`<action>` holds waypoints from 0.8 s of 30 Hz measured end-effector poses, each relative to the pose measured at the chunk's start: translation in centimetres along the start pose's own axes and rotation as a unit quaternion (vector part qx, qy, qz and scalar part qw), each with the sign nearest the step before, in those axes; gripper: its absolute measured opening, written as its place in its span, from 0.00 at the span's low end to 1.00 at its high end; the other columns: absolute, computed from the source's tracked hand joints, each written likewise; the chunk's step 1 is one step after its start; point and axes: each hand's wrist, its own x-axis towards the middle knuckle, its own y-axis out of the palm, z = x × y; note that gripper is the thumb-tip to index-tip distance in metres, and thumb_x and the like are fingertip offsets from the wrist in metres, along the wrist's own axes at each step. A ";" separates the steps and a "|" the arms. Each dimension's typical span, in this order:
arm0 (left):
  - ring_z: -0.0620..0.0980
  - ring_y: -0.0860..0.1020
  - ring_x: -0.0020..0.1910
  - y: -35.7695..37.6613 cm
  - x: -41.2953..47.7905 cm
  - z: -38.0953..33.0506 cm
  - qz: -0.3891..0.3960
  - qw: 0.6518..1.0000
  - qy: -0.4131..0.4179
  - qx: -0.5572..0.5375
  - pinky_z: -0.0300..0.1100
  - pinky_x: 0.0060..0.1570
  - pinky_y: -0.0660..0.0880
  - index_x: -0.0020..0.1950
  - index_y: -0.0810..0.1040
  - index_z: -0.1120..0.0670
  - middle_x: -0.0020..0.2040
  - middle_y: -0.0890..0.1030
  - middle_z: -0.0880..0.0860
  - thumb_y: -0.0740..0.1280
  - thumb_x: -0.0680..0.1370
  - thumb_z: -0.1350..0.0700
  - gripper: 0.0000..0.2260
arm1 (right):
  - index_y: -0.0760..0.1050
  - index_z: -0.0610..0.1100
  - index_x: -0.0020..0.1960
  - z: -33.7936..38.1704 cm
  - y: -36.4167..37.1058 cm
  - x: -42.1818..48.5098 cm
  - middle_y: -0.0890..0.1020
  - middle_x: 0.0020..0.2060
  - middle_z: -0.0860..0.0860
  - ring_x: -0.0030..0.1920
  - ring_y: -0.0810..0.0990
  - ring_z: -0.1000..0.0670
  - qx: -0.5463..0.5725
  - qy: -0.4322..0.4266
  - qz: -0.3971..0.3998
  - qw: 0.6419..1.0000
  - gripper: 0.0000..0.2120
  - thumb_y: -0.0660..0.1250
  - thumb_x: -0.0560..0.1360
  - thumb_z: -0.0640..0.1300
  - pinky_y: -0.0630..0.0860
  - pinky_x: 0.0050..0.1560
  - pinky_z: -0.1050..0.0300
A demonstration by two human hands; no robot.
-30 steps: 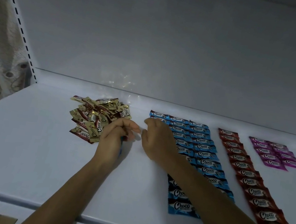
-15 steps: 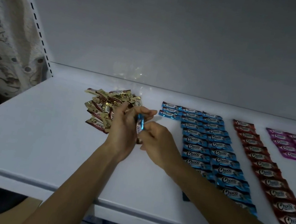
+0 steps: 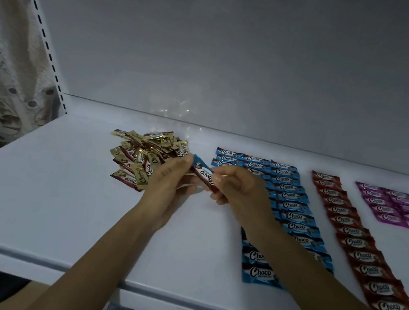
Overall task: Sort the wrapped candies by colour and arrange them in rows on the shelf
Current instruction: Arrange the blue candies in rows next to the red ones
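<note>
Probably featherlight and crinkly, the blue candy (image 3: 202, 172) is held above the shelf (image 3: 57, 198) between the gold pile (image 3: 144, 156) and the blue rows (image 3: 289, 203), its ends pinched by the left hand (image 3: 166, 186) and the right hand (image 3: 241, 191); the glossy wrapper looks slippery, so the flat crimped ends seem the surest hold

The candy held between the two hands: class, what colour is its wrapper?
The candy is blue with a dark band and white lettering; head view.
</note>
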 end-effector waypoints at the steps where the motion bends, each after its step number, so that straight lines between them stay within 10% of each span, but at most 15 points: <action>1: 0.52 0.79 0.42 0.0 -0.1 0.2 0.017 0.999 0.008 0.027 0.50 0.53 0.76 0.43 0.79 0.57 0.41 0.82 0.58 0.67 0.74 0.52 0.08 | 0.77 0.42 0.46 0.0 0.1 0.0 0.82 0.36 0.46 0.32 0.81 0.55 0.009 0.008 -0.012 1.000 0.05 0.65 0.77 0.34 0.78 0.35 0.62; 6: 0.50 0.82 0.38 0.0 -0.3 0.2 0.003 1.000 0.010 0.014 0.41 0.40 0.78 0.46 0.78 0.55 0.41 0.83 0.55 0.61 0.79 0.59 0.07 | 0.77 0.39 0.50 0.9 0.1 -0.4 0.84 0.34 0.45 0.30 0.82 0.50 -0.024 0.111 0.043 0.993 0.06 0.62 0.79 0.39 0.77 0.30 0.58; 8: 0.46 0.78 0.30 -0.1 -0.4 -0.2 -0.046 0.999 0.006 -0.011 0.35 0.32 0.76 0.51 0.78 0.55 0.36 0.80 0.53 0.59 0.82 0.59 0.09 | 0.76 0.42 0.50 0.4 -0.3 -0.7 0.82 0.35 0.49 0.31 0.80 0.52 -0.152 0.013 -0.001 0.988 0.05 0.61 0.78 0.38 0.76 0.33 0.55; 11: 0.44 0.67 0.24 0.1 -0.4 0.2 -0.044 0.996 0.012 0.081 0.33 0.25 0.66 0.57 0.78 0.53 0.29 0.71 0.50 0.59 0.82 0.61 0.10 | 0.75 0.46 0.57 -0.9 -1.4 -0.5 0.80 0.49 0.50 0.49 0.76 0.52 -0.447 -0.292 -0.079 0.842 0.13 0.67 0.73 0.40 0.73 0.50 0.56; 14: 0.43 0.64 0.24 0.4 -0.6 0.4 0.007 0.987 0.002 0.161 0.34 0.24 0.62 0.58 0.73 0.51 0.26 0.69 0.49 0.59 0.81 0.62 0.09 | 0.79 0.47 0.56 -1.6 -1.7 0.0 0.83 0.50 0.50 0.53 0.76 0.49 -0.571 -0.395 -0.035 0.719 0.17 0.74 0.68 0.44 0.63 0.58 0.55; 18: 0.44 0.73 0.26 1.0 -1.2 0.4 -0.025 0.986 0.034 0.162 0.36 0.28 0.70 0.64 0.69 0.51 0.30 0.76 0.48 0.57 0.83 0.59 0.11 | 0.82 0.49 0.50 -1.1 -0.7 0.2 0.83 0.36 0.52 0.40 0.80 0.50 -0.611 -0.328 -0.032 0.720 0.07 0.71 0.72 0.45 0.63 0.54 0.56; 20: 0.42 0.80 0.37 1.2 -1.3 0.7 -0.063 0.977 0.083 0.188 0.34 0.37 0.76 0.69 0.63 0.50 0.45 0.80 0.47 0.59 0.82 0.59 0.16 | 0.80 0.49 0.54 -1.0 -0.5 1.5 0.82 0.40 0.51 0.42 0.78 0.50 -0.611 -0.215 -0.004 0.761 0.10 0.60 0.79 0.44 0.65 0.53 0.56; 24: 0.41 0.79 0.55 0.1 -0.6 1.8 -0.093 0.955 0.118 0.255 0.41 0.56 0.76 0.69 0.65 0.49 0.58 0.77 0.46 0.63 0.78 0.52 0.20 | 0.78 0.46 0.59 -2.8 -0.1 3.1 0.80 0.50 0.48 0.52 0.75 0.47 -0.685 -0.158 0.023 0.711 0.14 0.58 0.77 0.40 0.68 0.56 0.53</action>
